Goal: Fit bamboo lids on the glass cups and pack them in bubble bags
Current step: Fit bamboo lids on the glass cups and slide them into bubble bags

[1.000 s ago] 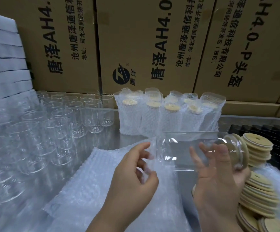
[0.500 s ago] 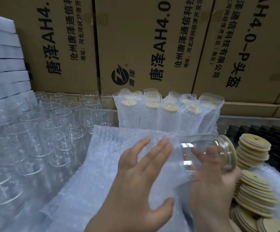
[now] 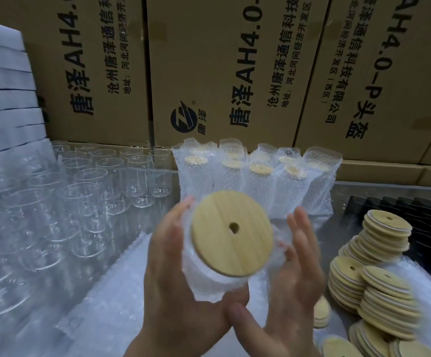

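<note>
Bagging step: your left hand (image 3: 173, 266) fingers wrap the bagged, lidded glass cup (image 3: 232, 243), right hand (image 3: 294, 279) fingers flat; next, likely stand it upright.

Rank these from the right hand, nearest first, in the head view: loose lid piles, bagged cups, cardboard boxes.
1. Loose lid piles, just right of the right hand.
2. Bagged cups, beyond it at the table's back.
3. Cardboard boxes, behind everything.

The stacked cardboard boxes (image 3: 209, 73) read "唐泽AH4.0-P头盔" and "沧州唐泽通信科技有限公司", beside a round 唐泽 logo (image 3: 184, 119)
</note>
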